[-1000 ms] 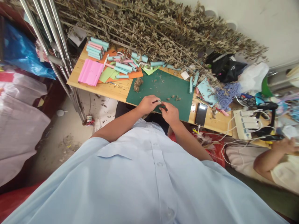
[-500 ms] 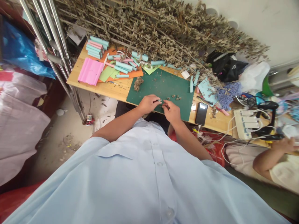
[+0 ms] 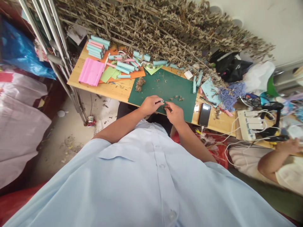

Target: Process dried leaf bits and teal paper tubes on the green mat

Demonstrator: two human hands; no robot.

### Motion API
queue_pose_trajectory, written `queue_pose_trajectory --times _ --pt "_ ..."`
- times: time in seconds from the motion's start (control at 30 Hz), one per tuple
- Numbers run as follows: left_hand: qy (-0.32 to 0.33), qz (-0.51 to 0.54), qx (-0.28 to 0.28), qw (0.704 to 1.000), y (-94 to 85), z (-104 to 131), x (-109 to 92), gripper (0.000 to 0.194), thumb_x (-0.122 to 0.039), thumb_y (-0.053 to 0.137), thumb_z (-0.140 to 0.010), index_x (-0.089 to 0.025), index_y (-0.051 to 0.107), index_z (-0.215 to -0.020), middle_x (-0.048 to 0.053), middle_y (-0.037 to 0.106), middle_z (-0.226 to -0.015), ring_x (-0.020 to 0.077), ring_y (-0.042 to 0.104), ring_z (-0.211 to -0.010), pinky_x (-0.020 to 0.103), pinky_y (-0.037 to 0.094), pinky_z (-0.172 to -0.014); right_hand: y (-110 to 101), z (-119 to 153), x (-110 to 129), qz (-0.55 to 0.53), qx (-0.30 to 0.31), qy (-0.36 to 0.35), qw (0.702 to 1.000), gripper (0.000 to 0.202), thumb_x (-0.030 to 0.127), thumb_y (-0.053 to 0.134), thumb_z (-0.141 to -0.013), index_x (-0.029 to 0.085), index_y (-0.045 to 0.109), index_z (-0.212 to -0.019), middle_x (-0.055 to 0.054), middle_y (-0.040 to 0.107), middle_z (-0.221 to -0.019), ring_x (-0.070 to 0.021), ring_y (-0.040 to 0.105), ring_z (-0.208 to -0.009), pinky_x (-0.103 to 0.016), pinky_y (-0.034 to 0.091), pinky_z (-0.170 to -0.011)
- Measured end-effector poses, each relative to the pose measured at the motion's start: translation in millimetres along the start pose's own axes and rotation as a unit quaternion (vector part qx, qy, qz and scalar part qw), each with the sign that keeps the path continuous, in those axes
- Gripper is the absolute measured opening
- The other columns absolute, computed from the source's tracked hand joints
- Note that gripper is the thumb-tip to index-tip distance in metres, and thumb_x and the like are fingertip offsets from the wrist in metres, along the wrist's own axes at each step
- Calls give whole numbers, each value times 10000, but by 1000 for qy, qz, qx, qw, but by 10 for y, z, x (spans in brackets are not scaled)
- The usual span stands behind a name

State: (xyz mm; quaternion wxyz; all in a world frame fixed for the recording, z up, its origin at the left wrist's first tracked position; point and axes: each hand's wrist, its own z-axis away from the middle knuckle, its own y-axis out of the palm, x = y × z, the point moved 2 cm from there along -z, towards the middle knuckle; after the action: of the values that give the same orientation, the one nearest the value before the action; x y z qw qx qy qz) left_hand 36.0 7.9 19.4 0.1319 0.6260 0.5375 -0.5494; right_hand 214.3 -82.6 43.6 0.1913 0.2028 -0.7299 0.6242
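Two hands meet at the near edge of the green cutting mat point(image 3: 165, 85). The left hand point(image 3: 149, 105) is closed around a thin tool with a small metal ring at its tip point(image 3: 162, 101), and the right hand point(image 3: 175, 113) pinches a bit of dried herb point(image 3: 168, 108) right beside that tip. Too small to tell exactly what the tool is.

Progress-wise, I'd say it's well underway but nowhere near done: plenty of rolled teal and pink paper tubes point(image 3: 125, 66) already sit at the back of the wooden table point(image 3: 99, 88), yet a clump of crumbled herb point(image 3: 140, 84) waits on the mat and a huge pile of dried branches point(image 3: 161, 28) looks untouched.
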Motion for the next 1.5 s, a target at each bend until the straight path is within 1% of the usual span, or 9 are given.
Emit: queue_pose_trajectory --times 0.17,0.3,0.37,0.53,0.67,0.83,1.07,1.2,1.5 --pt "-4 4 5 1000 -20 -5 -30 193 -291 639 -1001 -186 796 -963 73 760 -929 189 690 -890 309 532 -840 -42 -104 -126 -20 81 -74 994 397 211 613 -911 247 709 -1295 -71 802 -1177 -272 726 -1129 -459 569 -1036" --pt "-13 -4 5 1000 -23 -3 -43 165 -272 658 -987 -180 793 -962 72 757 -932 188 683 -896 303 527 -845 -51 -176 -200 -44 97 -73 992 195 268 641 -912 241 730 -1084 -54 792 -998 -233 719 -903 -383 577 -884" --pt "-15 -3 6 1000 -20 -2 -40 150 -260 668 -980 -178 793 -966 73 761 -942 186 682 -899 301 527 -852 -49 -202 -210 -39 106 -82 990 162 280 650 -912 240 722 -1052 -46 771 -942 -222 696 -849 -364 564 -847" --pt "-19 -3 5 1000 -17 2 -26 146 -252 669 -978 -177 794 -976 70 764 -955 185 688 -910 301 531 -865 -49 -238 -207 -32 136 -143 980 163 244 627 -939 255 727 -1067 -59 769 -1007 -249 696 -953 -384 550 -894" --pt "-20 -6 5 1000 -15 6 -20 148 -263 672 -981 -177 792 -996 73 766 -971 184 694 -925 298 534 -874 -54 -233 -234 -42 123 -141 981 164 239 647 -936 265 730 -1075 -52 758 -953 -248 686 -876 -388 558 -845" --pt "-17 -7 3 1000 -3 9 -2 148 -270 673 -983 -183 792 -997 74 767 -977 187 696 -929 304 538 -875 -47 -197 -237 -50 107 -144 982 147 238 636 -940 271 727 -1052 -51 770 -983 -253 698 -916 -404 563 -878" --pt "-9 -4 1 1000 2 10 10 156 -279 677 -986 -177 794 -1008 82 770 -980 190 696 -919 310 540 -870 1 -113 -241 -47 50 -113 991 183 242 674 -916 253 714 -1094 -36 748 -905 -224 682 -795 -376 566 -803" --pt "-6 -3 -1 1000 5 11 14 154 -277 683 -985 -172 794 -1007 82 768 -970 187 695 -913 306 540 -870 20 -86 -235 -36 46 -116 991 142 222 643 -947 251 714 -1067 -49 776 -999 -222 700 -856 -374 571 -836" --pt "-12 -4 -1 1000 -8 15 -2 156 -281 682 -986 -174 793 -1008 79 769 -978 184 699 -919 305 542 -876 76 -86 -250 37 57 -170 983 191 200 538 -1005 251 704 -1084 -65 782 -997 -247 681 -904 -388 554 -845"
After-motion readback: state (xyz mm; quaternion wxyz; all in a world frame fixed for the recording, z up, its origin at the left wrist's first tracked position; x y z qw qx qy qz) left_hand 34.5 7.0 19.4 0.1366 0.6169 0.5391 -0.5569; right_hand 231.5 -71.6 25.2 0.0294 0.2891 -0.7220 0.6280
